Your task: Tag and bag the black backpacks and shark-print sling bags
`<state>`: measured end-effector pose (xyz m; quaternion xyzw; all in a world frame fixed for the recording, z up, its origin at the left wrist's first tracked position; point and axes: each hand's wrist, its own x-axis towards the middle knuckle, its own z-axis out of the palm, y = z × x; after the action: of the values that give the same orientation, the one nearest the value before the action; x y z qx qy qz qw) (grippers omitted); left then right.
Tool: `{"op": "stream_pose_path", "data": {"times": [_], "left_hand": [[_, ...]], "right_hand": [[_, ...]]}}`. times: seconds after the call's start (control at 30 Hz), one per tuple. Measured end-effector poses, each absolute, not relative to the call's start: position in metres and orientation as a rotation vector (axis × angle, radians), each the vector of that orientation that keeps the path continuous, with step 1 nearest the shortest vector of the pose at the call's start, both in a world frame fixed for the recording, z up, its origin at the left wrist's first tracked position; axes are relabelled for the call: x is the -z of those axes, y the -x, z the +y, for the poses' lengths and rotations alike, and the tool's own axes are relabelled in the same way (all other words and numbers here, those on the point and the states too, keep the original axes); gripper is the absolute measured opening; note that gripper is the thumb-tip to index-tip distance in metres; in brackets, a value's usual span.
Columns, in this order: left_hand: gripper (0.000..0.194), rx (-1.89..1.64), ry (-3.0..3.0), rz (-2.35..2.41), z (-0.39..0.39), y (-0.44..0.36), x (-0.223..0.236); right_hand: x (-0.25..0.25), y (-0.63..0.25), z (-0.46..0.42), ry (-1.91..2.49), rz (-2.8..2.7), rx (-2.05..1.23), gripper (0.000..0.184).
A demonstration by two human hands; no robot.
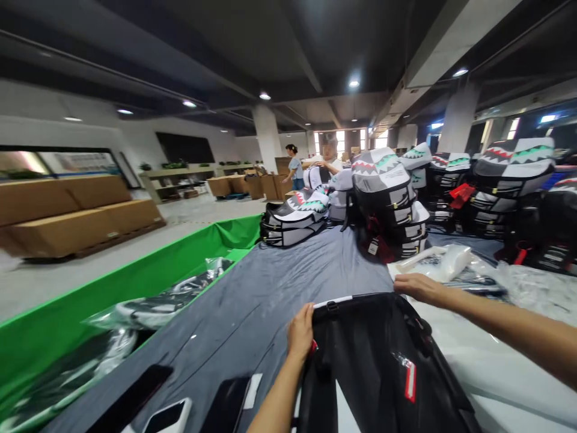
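Fingers [307, 320] of the left hand [300, 334] are closed on the top edge of a black backpack [356, 373]. The right hand [419, 288] is placed further along that edge, its grip unclear; a wide hold is best kept while the backpack lies on a grey sheet [270, 300].
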<state>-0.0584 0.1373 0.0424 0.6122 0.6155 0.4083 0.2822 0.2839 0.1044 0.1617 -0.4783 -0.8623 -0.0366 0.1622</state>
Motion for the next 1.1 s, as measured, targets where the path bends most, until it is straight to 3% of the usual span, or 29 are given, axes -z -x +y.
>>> {"op": "stream_pose_path", "data": {"times": [0.17, 0.37, 0.47, 0.57, 0.73, 0.93, 1.1], "left_hand": [[0.029, -1.138, -1.675, 1.624, 0.136, 0.064, -0.051], [0.028, -1.279, -1.892, 1.531, 0.109, 0.027, -0.099], [0.024, -1.003, -2.098, 1.214, 0.089, -0.031, -0.119], [0.027, -0.708, -2.025, 1.23, 0.08, -0.078, -0.127], [0.017, -0.746, -1.879, 1.34, 0.083, -0.091, -0.125], [0.029, -0.821, -1.763, 1.237, 0.094, -0.086, -0.126], [0.046, -0.864, -1.455, 1.04, 0.1, -0.06, -0.126]], "right_hand": [[-0.116, -0.304, 0.076, 1.47, -2.078, -0.161, 0.053], [-0.082, -0.267, 0.065, 1.522, -1.772, -0.161, 0.06], [-0.074, -0.248, 0.065, 1.471, -1.621, -0.121, 0.056], [-0.073, -0.252, 0.054, 1.463, -1.483, -0.114, 0.056], [-0.079, -0.27, 0.017, 1.594, -1.436, -0.31, 0.056], [-0.095, -0.247, 0.022, 1.502, -1.742, -0.39, 0.055], [-0.091, -0.248, 0.018, 1.425, -1.718, -0.434, 0.042]]}}
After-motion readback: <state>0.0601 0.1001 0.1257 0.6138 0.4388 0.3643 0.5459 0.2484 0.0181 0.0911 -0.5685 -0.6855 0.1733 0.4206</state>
